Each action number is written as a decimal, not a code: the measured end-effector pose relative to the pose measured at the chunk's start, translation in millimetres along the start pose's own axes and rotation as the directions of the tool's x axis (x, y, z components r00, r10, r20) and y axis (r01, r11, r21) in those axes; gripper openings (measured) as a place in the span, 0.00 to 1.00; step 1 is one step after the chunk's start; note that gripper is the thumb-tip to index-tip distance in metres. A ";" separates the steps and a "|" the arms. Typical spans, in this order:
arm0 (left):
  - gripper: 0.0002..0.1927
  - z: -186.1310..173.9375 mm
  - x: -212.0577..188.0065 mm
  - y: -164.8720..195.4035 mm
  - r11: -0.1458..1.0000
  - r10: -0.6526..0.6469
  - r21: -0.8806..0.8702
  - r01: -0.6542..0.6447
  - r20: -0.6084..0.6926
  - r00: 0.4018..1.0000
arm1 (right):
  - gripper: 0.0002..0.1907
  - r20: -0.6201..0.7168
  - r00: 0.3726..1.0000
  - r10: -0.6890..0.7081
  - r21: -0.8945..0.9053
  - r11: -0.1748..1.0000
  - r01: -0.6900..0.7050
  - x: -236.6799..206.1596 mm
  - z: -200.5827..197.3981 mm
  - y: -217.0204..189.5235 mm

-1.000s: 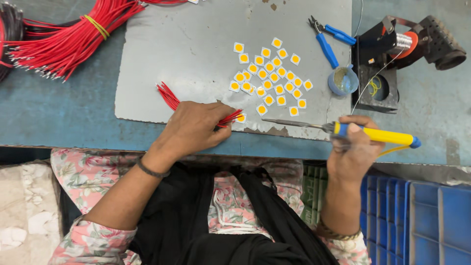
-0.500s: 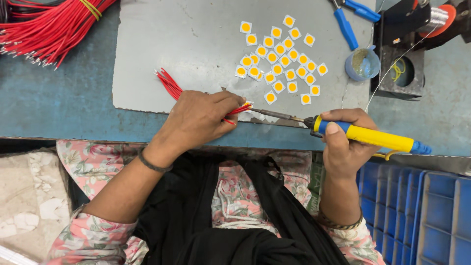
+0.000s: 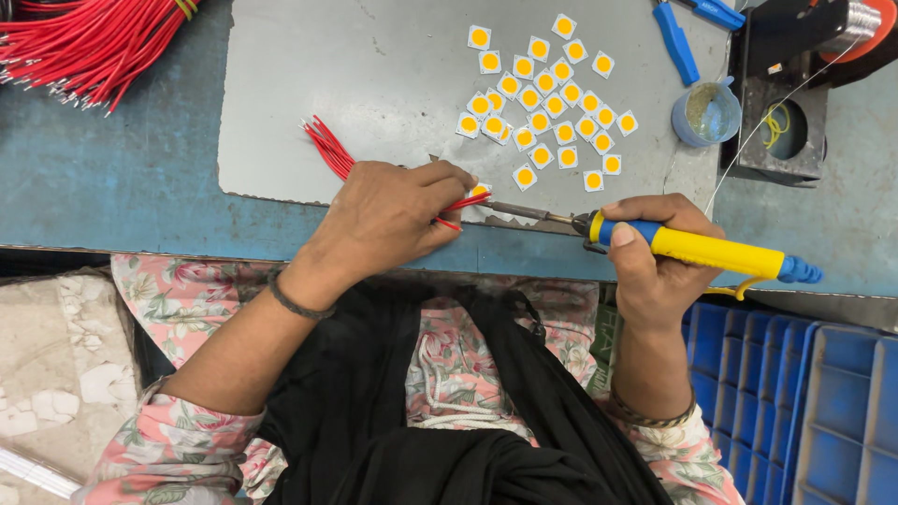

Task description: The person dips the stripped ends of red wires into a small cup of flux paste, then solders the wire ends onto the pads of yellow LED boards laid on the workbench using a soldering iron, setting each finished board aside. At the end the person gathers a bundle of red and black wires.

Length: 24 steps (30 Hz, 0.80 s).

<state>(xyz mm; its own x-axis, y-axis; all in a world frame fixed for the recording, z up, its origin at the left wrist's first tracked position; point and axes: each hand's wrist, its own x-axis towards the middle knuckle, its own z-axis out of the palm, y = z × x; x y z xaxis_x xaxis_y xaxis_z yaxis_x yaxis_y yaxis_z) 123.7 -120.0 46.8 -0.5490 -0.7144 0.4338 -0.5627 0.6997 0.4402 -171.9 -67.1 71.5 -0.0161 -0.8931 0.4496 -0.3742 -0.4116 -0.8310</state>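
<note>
Soldering near the mat's front edge, left hand pinching red wires.

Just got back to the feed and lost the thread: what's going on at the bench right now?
A person sits at a blue workbench with a grey metal sheet on it. The left hand pinches a few thin red wires against the sheet. The right hand grips a yellow-handled soldering iron, its tip pointed at the wire ends beside a small white square chip with a yellow centre. More such chips lie scattered farther up the sheet, near a small blue pot.
</note>
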 end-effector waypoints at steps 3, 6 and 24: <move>0.14 -0.2 0.7 0.4 1.000 0.005 0.000 -0.005 0.010 1.000 | 0.12 0.051 0.998 -0.048 -0.035 0.998 0.049 2.3 -1.6 -2.8; 0.15 0.5 1.5 0.1 1.000 -0.007 0.021 0.007 0.023 1.000 | 0.12 0.088 0.994 -0.071 -0.067 0.995 0.077 6.4 -2.6 -6.3; 0.13 3.3 2.0 0.6 0.999 -0.025 0.034 0.024 0.027 0.999 | 0.12 0.074 0.994 -0.082 -0.043 0.995 0.085 6.9 -4.1 -1.7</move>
<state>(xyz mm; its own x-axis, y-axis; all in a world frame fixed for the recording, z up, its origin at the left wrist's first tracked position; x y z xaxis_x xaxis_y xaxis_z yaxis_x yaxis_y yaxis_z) 120.2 -121.0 45.3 -0.5510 -0.7317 0.4013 -0.5965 0.6816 0.4238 -175.2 -71.8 77.4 0.0834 -0.8675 0.4903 -0.4133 -0.4779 -0.7751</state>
